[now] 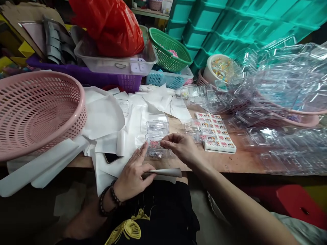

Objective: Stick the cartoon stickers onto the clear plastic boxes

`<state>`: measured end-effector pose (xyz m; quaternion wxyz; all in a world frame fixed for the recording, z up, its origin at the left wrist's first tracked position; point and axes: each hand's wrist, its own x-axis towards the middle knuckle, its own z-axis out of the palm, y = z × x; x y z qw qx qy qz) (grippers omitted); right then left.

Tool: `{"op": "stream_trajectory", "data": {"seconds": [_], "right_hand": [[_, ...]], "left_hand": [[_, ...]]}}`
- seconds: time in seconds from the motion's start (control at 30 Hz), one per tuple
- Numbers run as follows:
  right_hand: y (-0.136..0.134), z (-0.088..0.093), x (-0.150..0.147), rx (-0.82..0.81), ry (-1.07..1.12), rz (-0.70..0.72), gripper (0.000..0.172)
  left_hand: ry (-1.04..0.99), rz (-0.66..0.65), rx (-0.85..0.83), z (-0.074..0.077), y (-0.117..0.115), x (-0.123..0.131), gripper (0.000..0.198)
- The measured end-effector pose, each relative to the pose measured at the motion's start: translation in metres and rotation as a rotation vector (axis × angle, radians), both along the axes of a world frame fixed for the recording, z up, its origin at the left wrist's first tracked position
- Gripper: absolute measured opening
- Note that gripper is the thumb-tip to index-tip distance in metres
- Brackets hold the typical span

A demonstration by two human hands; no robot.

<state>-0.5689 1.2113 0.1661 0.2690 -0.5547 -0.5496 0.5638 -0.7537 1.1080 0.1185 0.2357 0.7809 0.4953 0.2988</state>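
Note:
A clear plastic blister case (157,127) lies on white sheets in front of me. On it is a small printed sticker (153,144) with red lettering. My right hand (180,146) pinches the sticker's right end between thumb and forefinger. My left hand (135,173) rests its outstretched fingertips at the case's left edge, while its thumb and a bent finger grip a curled white backing sheet (168,172). To the right sits a stack of sticker sheets (221,134) with cartoon prints, partly under another clear case (200,132).
A pink basket (38,109) stands at left, beside loose white papers (102,112) and a phone (111,158). Clear cases (293,146) pile up at right. Behind are a red bag (112,30), a green basket (170,51), a white tub (219,68) and teal crates (204,20).

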Motion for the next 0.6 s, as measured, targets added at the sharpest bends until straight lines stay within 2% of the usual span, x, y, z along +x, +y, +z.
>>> {"op": "stream_trajectory", "data": {"seconds": [0.23,0.4,0.5,0.6], "right_hand": [[-0.001,-0.0005,-0.0021,0.011,-0.051,-0.01,0.039],[-0.0026,-0.0019,-0.0032,0.066,-0.122,-0.009,0.028],[-0.0052,-0.0031,-0.0065,0.144,-0.245,-0.011,0.02],[-0.0091,-0.0059,-0.0104,0.319,-0.478,0.03,0.014]], "left_hand": [[-0.049,-0.029,0.022,-0.0083,0.0009,-0.0017,0.009],[-0.028,-0.012,0.065,-0.0082,0.0011,0.0001,0.01],[0.05,-0.002,0.096,-0.0044,0.0022,0.0024,0.011],[0.147,-0.004,0.087,-0.0002,0.0044,0.0041,0.011]]}}
